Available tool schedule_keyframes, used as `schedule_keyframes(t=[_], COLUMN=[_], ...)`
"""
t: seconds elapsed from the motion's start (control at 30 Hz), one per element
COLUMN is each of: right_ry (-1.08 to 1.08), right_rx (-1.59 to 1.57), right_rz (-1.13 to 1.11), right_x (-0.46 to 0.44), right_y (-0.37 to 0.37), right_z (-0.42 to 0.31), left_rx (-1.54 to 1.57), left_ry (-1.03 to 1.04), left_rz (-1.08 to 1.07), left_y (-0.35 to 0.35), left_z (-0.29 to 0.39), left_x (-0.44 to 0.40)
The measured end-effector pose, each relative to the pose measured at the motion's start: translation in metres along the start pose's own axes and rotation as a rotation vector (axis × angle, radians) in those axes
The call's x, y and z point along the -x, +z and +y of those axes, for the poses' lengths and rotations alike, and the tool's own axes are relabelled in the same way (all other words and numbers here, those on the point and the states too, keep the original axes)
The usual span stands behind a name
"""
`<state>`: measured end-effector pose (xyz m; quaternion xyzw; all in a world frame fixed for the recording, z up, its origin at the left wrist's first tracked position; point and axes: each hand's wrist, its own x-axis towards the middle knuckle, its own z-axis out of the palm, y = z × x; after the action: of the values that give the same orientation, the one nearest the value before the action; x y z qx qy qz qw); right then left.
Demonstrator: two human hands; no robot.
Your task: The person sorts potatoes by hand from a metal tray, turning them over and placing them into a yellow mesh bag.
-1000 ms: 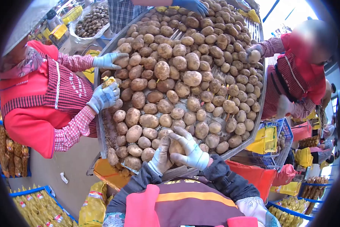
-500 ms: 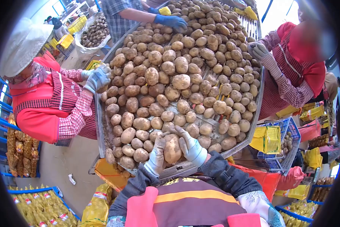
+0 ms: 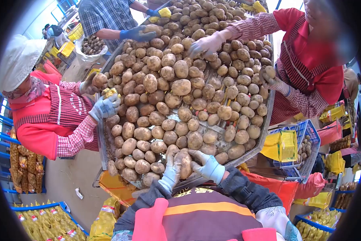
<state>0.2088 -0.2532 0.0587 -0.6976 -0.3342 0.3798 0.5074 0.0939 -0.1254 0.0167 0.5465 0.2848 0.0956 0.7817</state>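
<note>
A large, earth-covered potato (image 3: 185, 164) is between my two hands at the near edge of the sorting table. My left hand (image 3: 170, 172), in a pale glove with soiled fingertips, wraps its left side. On the other side, my right hand (image 3: 209, 166) presses its gloved fingers against the same potato. Many loose potatoes (image 3: 181, 87) of mixed sizes cover the metal table (image 3: 264, 138) beyond my hands. Part of the potato's underside is hidden.
Co-workers stand at the left (image 3: 54, 106), right (image 3: 305, 76) and far left corner (image 3: 104, 18), their gloved hands over the potatoes. Yellow net bags (image 3: 278, 145) lie on a blue crate (image 3: 309, 140) at right. Bagged potatoes (image 3: 48, 223) fill a blue-edged bin at lower left.
My hands still hold the large potato, which has turned slightly. The right co-worker has reached across the pile and holds a potato; the left co-worker's hands have spread apart, also with potatoes.
</note>
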Motion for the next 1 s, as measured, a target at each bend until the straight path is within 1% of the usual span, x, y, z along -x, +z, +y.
schedule_keyframes(t=[0.07,0.1,0.13,0.17,0.23,0.27,0.37,0.4,0.47,0.53,0.57,0.63,0.67,0.73,0.77,0.8,0.87,0.9,0.93,1.0], right_ry=[-0.072,-0.026,-0.025,0.04,0.161,0.162,0.095,0.095,0.104,0.101,0.085,0.08,0.077,0.12,0.124,0.128,0.093,0.151,0.154,0.016], right_rx=[0.128,-0.019,-0.019,-0.198,-0.607,-0.607,-0.404,-0.403,-0.208,-0.19,-0.176,-0.164,-0.189,-0.214,-0.173,-0.134,-0.076,-0.045,-0.049,-0.224], right_rz=[0.114,0.13,0.13,0.122,0.114,0.118,0.147,0.156,0.137,0.161,0.163,0.177,0.18,0.183,0.178,0.172,0.241,0.189,0.205,0.29], right_x=[-0.001,-0.003,-0.003,-0.004,-0.004,-0.003,-0.001,-0.002,-0.002,0.0,0.001,0.004,0.004,0.007,0.008,0.009,0.013,0.015,0.016,0.013], right_y=[-0.002,-0.001,-0.004,-0.01,-0.016,-0.016,-0.01,-0.007,-0.002,-0.002,-0.003,-0.003,-0.001,-0.001,-0.002,-0.002,-0.001,-0.005,-0.005,-0.002], right_z=[0.01,0.017,0.023,0.017,0.008,0.004,-0.008,-0.009,-0.009,-0.008,-0.007,-0.007,-0.007,-0.003,-0.001,0.0,-0.002,-0.01,-0.001,0.027], left_rx=[-0.007,0.023,0.053,0.053,0.344,0.344,0.285,0.256,0.225,0.078,0.076,0.096,0.098,-0.028,-0.101,-0.035,-0.061,-0.094,-0.099,0.001], left_ry=[-0.042,0.023,0.088,0.086,-0.081,-0.084,-0.068,-0.053,-0.043,0.15,0.148,0.012,0.006,0.026,0.165,0.196,0.031,-0.004,-0.007,0.013], left_rz=[-0.012,-0.064,-0.113,-0.114,-0.096,-0.099,-0.104,-0.115,-0.14,-0.146,-0.157,-0.096,-0.115,-0.091,-0.151,-0.212,-0.143,-0.159,-0.175,-0.232], left_y=[0.001,0.003,0.003,0.003,0.002,0.002,0.003,0.004,0.004,0.002,0.004,0.011,0.013,0.016,0.009,0.012,0.016,0.016,0.018,0.023], left_z=[0.002,0.004,0.006,0.008,0.014,0.016,0.02,0.024,0.023,0.012,0.015,0.022,0.024,0.025,0.015,0.019,0.02,0.021,0.022,0.028], left_x=[-0.002,-0.003,-0.004,-0.005,-0.008,-0.009,-0.011,-0.011,-0.012,-0.015,-0.015,-0.014,-0.014,-0.016,-0.017,-0.014,-0.014,-0.014,-0.014,-0.012])
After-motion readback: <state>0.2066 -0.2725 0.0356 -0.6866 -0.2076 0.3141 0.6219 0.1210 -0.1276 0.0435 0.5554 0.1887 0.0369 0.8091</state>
